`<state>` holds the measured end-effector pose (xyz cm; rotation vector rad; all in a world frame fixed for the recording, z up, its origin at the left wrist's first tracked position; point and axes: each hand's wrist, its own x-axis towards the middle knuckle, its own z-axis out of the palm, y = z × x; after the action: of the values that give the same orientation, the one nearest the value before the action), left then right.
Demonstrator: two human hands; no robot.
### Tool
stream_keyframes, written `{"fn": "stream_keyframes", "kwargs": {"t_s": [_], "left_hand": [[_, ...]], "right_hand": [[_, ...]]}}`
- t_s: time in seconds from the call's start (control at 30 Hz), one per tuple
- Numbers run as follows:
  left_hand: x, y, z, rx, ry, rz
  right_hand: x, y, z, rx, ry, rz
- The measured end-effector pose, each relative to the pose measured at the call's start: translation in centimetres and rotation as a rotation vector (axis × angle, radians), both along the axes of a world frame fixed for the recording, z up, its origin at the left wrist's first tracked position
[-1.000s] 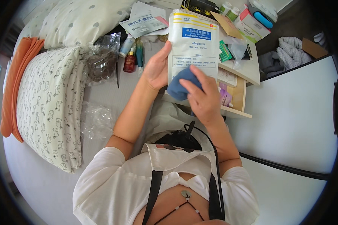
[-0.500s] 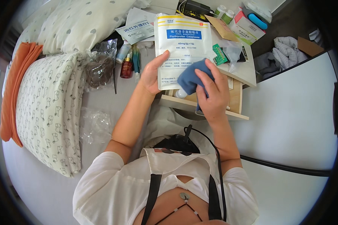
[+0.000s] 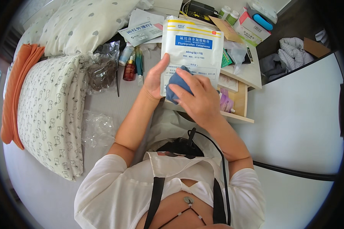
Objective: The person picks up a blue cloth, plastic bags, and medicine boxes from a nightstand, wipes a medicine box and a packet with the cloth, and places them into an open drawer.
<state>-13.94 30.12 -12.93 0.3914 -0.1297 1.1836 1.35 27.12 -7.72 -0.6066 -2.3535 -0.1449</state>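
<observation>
A flat white medicine-patch pouch [image 3: 193, 53] with yellow stripes and a blue label stands raised over the open drawer. My left hand [image 3: 155, 78] grips its left edge, thumb on the front face and the other fingers hidden behind. My right hand [image 3: 197, 93] is closed on a blue cloth [image 3: 178, 86] and presses it against the lower left of the pouch's front. Part of the cloth is covered by the fingers. Under the pouch, the wooden drawer [image 3: 240, 100] holds a purple packet [image 3: 226, 102] and other items.
Left on the bed lie a folded patterned quilt [image 3: 51, 110], an orange cloth [image 3: 17, 91], a bagged brown item [image 3: 102, 70], a red dropper bottle [image 3: 129, 70] and clear plastic wrap [image 3: 97, 128]. Boxes and green-white bottles [image 3: 232, 16] crowd the nightstand top [image 3: 252, 74]. A black cable hangs before me.
My right hand has moved left and slightly down with the blue cloth across the pouch. The pouch has tilted and shifted a little right, and the purple packet in the drawer now shows.
</observation>
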Motion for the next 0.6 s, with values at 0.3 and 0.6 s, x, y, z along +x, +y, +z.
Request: {"fn": "stream_keyframes", "kwargs": {"t_s": [0.3, 0.6], "left_hand": [[0.8, -0.1, 0.5, -0.034, 0.026, -0.005], [1.0, -0.1, 0.4, -0.063, 0.003, 0.030]], "right_hand": [[1.3, 1.5, 1.2, -0.019, 0.104, -0.271], [-0.5, -0.6, 0.2, -0.125, 0.061, -0.090]]}}
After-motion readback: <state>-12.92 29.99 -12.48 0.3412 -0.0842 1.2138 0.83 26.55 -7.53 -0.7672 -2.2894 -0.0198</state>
